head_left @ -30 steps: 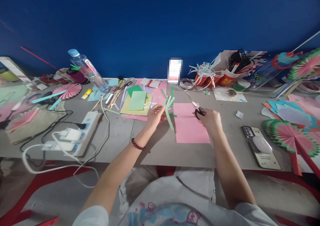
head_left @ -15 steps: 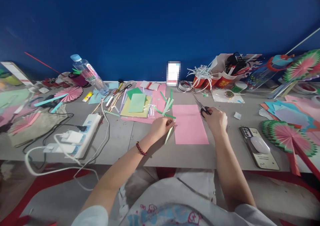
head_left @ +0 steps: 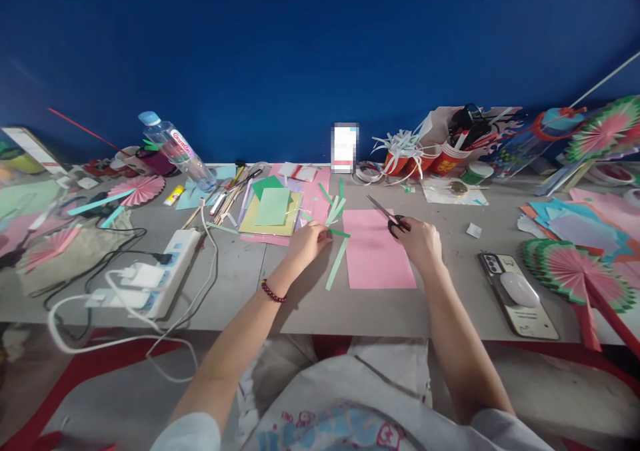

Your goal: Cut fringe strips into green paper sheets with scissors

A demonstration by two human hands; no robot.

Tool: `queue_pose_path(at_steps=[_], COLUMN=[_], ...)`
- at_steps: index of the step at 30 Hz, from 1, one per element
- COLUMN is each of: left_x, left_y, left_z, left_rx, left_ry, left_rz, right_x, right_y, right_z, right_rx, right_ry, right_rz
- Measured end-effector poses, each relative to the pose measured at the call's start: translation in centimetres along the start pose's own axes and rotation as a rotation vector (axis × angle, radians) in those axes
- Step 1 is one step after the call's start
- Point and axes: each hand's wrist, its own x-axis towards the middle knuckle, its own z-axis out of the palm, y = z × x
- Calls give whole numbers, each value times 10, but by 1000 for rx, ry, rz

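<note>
My right hand point(head_left: 421, 241) grips black-handled scissors point(head_left: 384, 210) over the upper right part of a pink paper sheet point(head_left: 377, 254). The blades point up and to the left, toward the wall. Left of the sheet is my left hand point(head_left: 307, 243), its fingers curled together beside a dark green paper strip point(head_left: 339, 234). Whatever may be between those fingertips is hidden. A pale green strip point(head_left: 337, 264) lies slanted along the sheet's left edge. Several more light green strips point(head_left: 336, 210) lie just beyond, between my left hand and the wall.
Behind my left hand, a green card point(head_left: 273, 206) tops a paper stack. A power strip point(head_left: 173, 271) with cables lies left, near a leaning water bottle point(head_left: 183, 154). At right are a phone point(head_left: 517, 304), a mouse point(head_left: 520, 289) and a pleated paper fan point(head_left: 580, 268). Red cups point(head_left: 447, 161) stand behind.
My left hand has moved left, away from the pink sheet, uncovering more of the green strips. My right hand has carried the scissors left, over the sheet.
</note>
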Motion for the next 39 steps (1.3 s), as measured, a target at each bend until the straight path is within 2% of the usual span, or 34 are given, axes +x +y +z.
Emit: queue_pose_path(at_steps=[5, 9, 13, 17, 20, 23, 26, 29, 31, 33, 35, 37, 39], left_x=[1, 1, 2, 6, 8, 11, 18, 27, 32, 34, 35, 34, 33], left_y=[-2, -2, -3, -6, -8, -9, -15, -27, -36, -43, -47, -47, -46], left_z=[-1, -4, -5, -1, 3, 4, 0, -9, -16, -22, -26, -28, -28], left_rx=[-66, 135, 316, 332, 293, 105, -293, -795, -1011, -1143, -1234, -1284, -1268], left_ry=[87, 191, 130, 123, 154, 274, 445, 533, 630, 753, 841, 871, 862], left_rz=[-9, -25, -55, -53, -35, -10, -68, -272, -436, -535, -537, -497, -472], right_x=[1, 2, 3, 1, -1, -2, -1, 2, 5, 5, 1, -9, -20], right_y=[1, 0, -2, -2, -1, -1, 1, 3, 4, 1, -6, -20, -39], right_z=[1, 2, 2, 3, 7, 13, 19, 22, 23, 22, 18, 12, 7], right_rx=[20, -22, -52, -65, -74, -56, 2, 94, 151, 190, 209, 206, 189], right_ry=[5, 11, 15, -10, 43, 76, 44, 19, -7, -22, -9, -11, -69], right_rz=[17, 104, 116, 64, -41, -101, -110, -99, -75, -94, -169, -277, -382])
